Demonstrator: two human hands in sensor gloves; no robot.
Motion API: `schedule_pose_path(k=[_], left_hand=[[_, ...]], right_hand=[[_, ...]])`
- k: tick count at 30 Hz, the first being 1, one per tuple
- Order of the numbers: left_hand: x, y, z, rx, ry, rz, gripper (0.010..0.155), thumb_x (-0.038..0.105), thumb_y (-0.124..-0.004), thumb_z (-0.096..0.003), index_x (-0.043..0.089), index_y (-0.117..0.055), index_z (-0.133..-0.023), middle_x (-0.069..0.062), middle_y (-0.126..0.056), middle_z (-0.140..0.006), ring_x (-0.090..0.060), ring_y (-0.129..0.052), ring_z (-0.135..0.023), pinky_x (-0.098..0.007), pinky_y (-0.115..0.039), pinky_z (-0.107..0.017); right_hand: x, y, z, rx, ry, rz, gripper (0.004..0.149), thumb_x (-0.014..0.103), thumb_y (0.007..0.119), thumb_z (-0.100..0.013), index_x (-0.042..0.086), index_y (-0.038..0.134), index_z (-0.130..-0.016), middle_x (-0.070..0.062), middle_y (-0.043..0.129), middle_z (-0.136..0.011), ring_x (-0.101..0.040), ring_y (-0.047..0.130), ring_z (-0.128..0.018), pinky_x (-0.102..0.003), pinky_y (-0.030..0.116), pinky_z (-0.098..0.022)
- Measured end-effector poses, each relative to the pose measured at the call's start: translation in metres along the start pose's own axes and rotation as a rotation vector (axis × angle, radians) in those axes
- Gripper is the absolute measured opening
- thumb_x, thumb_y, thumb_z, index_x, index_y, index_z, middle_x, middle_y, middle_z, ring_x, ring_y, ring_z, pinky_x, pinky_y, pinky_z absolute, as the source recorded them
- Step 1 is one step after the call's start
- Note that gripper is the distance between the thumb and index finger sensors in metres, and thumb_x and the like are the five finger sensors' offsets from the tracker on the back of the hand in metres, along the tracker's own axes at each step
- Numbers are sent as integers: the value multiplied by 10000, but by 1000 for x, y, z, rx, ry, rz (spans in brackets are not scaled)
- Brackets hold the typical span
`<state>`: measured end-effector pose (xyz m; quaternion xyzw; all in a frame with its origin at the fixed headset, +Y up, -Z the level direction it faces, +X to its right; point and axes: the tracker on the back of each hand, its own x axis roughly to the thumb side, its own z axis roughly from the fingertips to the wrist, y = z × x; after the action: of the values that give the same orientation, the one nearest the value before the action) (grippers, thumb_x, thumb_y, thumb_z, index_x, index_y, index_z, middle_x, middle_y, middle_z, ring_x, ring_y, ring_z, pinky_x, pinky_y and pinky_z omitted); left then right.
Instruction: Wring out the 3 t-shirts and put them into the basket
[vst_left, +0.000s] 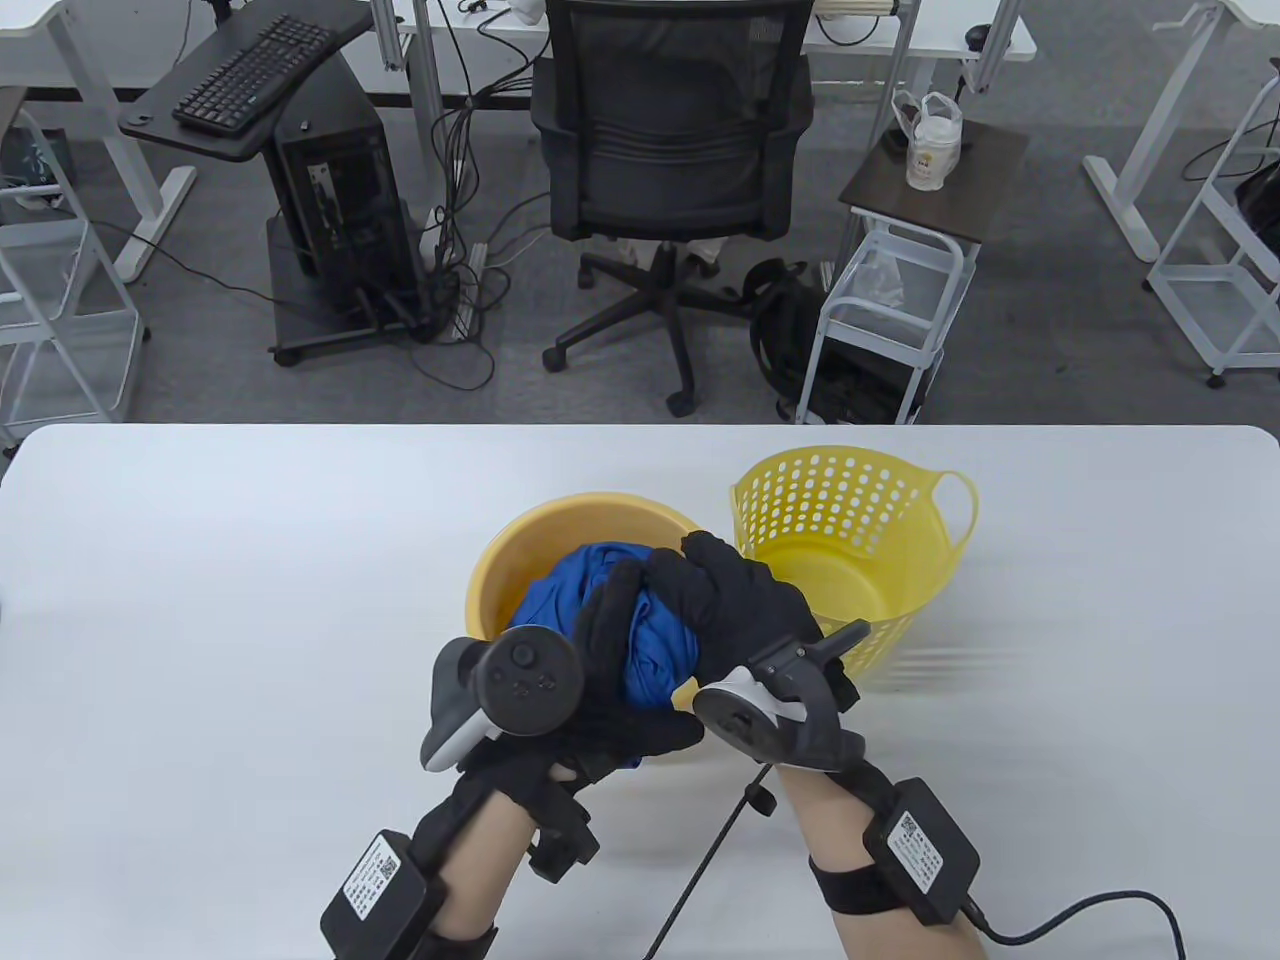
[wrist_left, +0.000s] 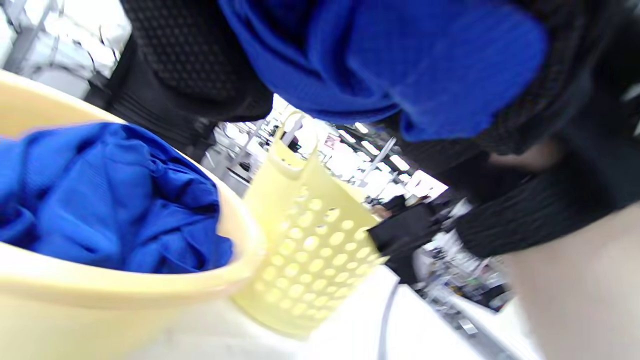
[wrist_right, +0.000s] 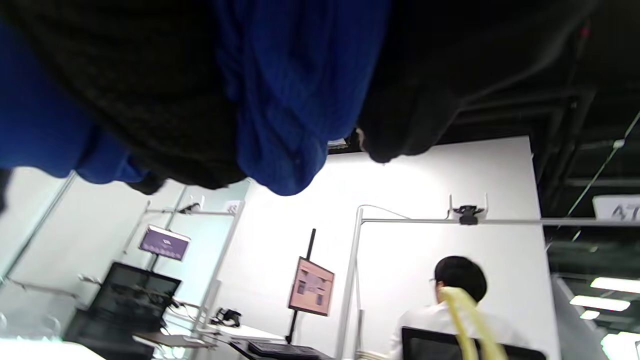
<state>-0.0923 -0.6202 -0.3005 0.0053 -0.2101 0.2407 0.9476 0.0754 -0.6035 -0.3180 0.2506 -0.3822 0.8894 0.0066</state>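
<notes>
Both gloved hands grip a bunched blue t-shirt (vst_left: 655, 650) over the near rim of a round yellow basin (vst_left: 520, 550). My left hand (vst_left: 610, 650) wraps it from the left, my right hand (vst_left: 720, 600) from the right. More blue cloth (vst_left: 560, 590) lies in the basin; the left wrist view shows that cloth (wrist_left: 110, 200) low in the basin (wrist_left: 125, 290) and the held t-shirt (wrist_left: 400, 65) above. A yellow perforated basket (vst_left: 850, 490) stands just right of the basin, with nothing visible inside. In the right wrist view the blue t-shirt (wrist_right: 295, 100) bulges between dark fingers (wrist_right: 150, 90).
The white table (vst_left: 200, 620) stretches to both sides. A black cable (vst_left: 700, 880) runs from my right wrist toward the near edge. Beyond the far edge stand an office chair (vst_left: 670, 130), a computer tower (vst_left: 340, 190) and a small cart (vst_left: 900, 290).
</notes>
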Motion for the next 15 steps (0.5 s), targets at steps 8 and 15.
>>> schedule_pose_path(k=[8, 15], left_hand=[[-18, -16, -7, 174, -21, -198, 1095, 522, -1036, -435, 342, -221, -1144, -66, -617, -1203, -309, -957, -796, -377, -921, -459], [-15, -11, -6, 175, -137, -190, 1058, 524, -1033, -427, 340, -279, -1146, -90, -641, -1177, -295, -965, -776, -368, -920, -443]], right_hand=[[-10, 15, -3, 180, -75, -177, 803, 365, 1093, -339, 203, 630, -975, -180, 913, -786, -417, 1007, -395, -461, 908, -206], [-25, 14, -4, 229, -131, -384, 790, 314, 1082, -338, 110, 601, -930, -127, 837, -942, -454, 919, -849, -679, 777, -598]])
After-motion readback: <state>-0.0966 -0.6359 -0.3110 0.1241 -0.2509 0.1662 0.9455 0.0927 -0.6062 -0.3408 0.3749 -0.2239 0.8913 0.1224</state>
